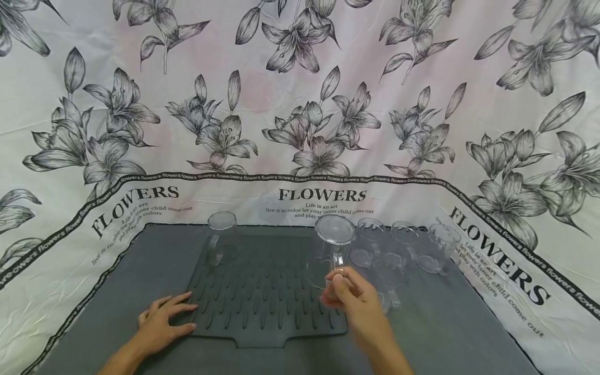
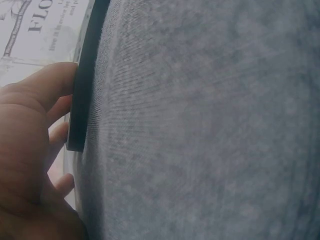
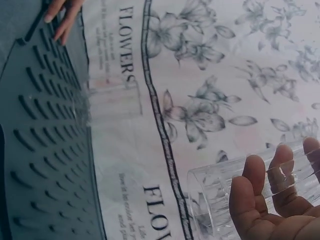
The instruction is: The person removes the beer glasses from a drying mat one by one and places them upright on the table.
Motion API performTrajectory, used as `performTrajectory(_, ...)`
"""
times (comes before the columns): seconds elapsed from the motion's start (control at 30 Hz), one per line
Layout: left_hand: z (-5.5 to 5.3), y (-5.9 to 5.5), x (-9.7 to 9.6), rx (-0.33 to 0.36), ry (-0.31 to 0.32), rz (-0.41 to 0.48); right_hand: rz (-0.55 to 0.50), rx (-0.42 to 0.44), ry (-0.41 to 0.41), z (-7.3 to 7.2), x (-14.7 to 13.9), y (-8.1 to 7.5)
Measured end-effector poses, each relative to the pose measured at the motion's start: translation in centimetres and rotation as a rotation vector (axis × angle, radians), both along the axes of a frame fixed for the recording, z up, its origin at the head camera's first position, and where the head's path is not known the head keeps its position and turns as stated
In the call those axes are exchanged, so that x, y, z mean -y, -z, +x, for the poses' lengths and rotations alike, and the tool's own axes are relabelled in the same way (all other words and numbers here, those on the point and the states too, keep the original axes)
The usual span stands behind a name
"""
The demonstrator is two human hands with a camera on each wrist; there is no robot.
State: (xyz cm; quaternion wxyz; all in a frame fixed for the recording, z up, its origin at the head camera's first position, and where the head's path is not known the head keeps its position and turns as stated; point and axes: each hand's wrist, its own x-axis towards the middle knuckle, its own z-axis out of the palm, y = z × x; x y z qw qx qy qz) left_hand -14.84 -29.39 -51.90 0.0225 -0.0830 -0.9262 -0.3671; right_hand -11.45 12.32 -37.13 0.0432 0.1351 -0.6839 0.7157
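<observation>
My right hand (image 1: 353,297) grips a clear mug (image 1: 334,245) by its handle, raised over the right part of a dark grey ridged drying mat (image 1: 260,341). In the right wrist view, the curled fingers (image 3: 252,172) lie against the side of this mug (image 3: 200,200). Another clear mug (image 1: 222,239) stands on the mat's far left corner. My left hand (image 1: 159,323) rests at the mat's left edge, fingers spread and touching it. The left wrist view has the thumb and fingers of this hand (image 2: 30,120) against the thin dark edge of the mat (image 2: 82,110).
Several more clear mugs (image 1: 394,260) stand close together right of the mat, partly behind the raised mug and right hand. A grey cloth (image 1: 450,338) covers the table. Behind it and along both sides hangs a white flower-printed curtain (image 1: 262,130).
</observation>
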Motion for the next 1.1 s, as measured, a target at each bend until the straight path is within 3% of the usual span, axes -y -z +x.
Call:
performTrajectory(0.2, -0.1, -0.3, 0.0, 0.017, 0.007, 0.0, -0.009, -0.178, 0.085, 0.4, -1.5, -0.3)
performTrajectory(0.43, 0.0, -0.5, -0.2, 0.054, 0.017, -0.025, -0.048, -0.275, 0.24, 0.8, -2.6, -0.7)
performTrajectory(0.7, 0.0, -0.8, -0.5, 0.069, 0.01, -0.036, 0.023, -0.384, 0.207, 1.2, -3.4, -1.0)
performTrajectory(0.97, 0.2, -1.9, -1.2, 0.058, -0.011, -0.069, 0.084, -0.716, 0.149, 0.9, -3.3, -0.4)
performTrajectory(1.1, 0.3, -3.2, -2.0, 0.022, -0.029, -0.102, 0.153, -0.781, 0.181, 0.7, -3.4, 0.1)
